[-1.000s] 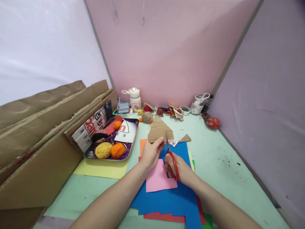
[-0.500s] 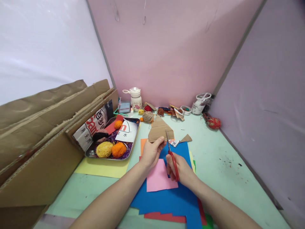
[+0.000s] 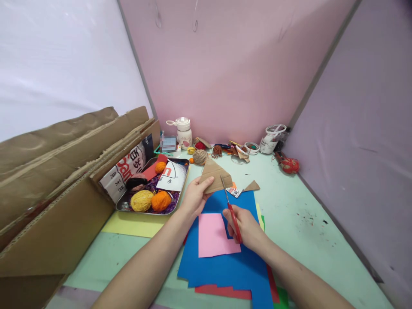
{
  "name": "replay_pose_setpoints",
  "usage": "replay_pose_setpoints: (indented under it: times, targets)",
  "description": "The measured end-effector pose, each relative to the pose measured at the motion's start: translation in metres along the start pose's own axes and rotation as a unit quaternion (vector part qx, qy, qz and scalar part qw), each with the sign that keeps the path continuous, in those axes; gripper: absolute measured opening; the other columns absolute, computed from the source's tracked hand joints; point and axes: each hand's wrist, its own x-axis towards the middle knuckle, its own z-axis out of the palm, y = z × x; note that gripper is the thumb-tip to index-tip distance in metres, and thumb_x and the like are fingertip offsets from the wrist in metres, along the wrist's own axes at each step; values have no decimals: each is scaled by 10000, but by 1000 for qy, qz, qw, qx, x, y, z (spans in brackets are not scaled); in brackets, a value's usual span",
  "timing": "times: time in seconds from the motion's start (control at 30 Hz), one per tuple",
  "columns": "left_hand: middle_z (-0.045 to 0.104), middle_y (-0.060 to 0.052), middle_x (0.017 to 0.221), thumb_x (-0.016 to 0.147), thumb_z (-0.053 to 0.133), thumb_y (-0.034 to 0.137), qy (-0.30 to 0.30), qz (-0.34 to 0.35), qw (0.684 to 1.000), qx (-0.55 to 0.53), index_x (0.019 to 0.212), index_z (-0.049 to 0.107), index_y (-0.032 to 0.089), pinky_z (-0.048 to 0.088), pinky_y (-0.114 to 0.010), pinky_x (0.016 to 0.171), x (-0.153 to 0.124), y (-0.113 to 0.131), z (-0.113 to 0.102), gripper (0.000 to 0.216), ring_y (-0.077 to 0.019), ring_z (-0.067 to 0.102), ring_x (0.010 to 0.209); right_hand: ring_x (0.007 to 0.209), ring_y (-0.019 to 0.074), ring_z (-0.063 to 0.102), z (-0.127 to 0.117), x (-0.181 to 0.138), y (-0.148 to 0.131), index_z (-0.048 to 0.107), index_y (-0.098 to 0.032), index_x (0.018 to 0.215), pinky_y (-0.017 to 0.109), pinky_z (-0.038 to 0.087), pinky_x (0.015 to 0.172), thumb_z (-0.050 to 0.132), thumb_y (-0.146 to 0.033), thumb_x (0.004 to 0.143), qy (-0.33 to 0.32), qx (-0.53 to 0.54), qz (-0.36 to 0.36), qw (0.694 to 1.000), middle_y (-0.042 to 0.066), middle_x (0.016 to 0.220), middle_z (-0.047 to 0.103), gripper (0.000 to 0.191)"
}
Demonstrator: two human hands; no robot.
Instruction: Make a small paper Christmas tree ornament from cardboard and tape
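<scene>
My left hand (image 3: 197, 193) pinches the lower left edge of a brown cardboard piece (image 3: 214, 174) that narrows toward its top. In my right hand (image 3: 243, 225) is a pair of scissors (image 3: 234, 223) with red handles, its blades lying across the right part of the cardboard. Below both hands a pink paper sheet (image 3: 214, 240) rests on a larger blue sheet (image 3: 225, 270) with a stepped lower edge. Just right of the blades lie a printed cardboard scrap (image 3: 234, 191) and a small brown cardboard triangle (image 3: 251, 186).
On the left a tray (image 3: 151, 213) holds yarn balls and paper pieces, beside tall cardboard sheets (image 3: 64, 223). Along the back wall stand a white bottle (image 3: 184, 136), a beige yarn ball (image 3: 200, 157), a tape roll (image 3: 252, 148) and a white tub (image 3: 268, 145). Red yarn (image 3: 289, 165) lies far right.
My left hand and the cardboard have shifted slightly left and down. The scissor blades now reach farther left over the cardboard, and its right corner looks turned.
</scene>
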Motion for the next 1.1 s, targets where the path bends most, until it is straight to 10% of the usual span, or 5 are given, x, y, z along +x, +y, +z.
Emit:
replay_pose_setpoints:
  times: [1.1]
  targets:
    - [715, -94, 855, 618, 777, 257, -15, -29, 999, 29, 901, 673, 102, 522, -248, 628, -2, -10, 1, 339, -164, 659, 711, 403, 121, 468, -7, -2, -9, 417, -212, 646, 248, 347, 430, 402, -629, 835, 21, 8, -3, 1000, -25, 470, 510, 458]
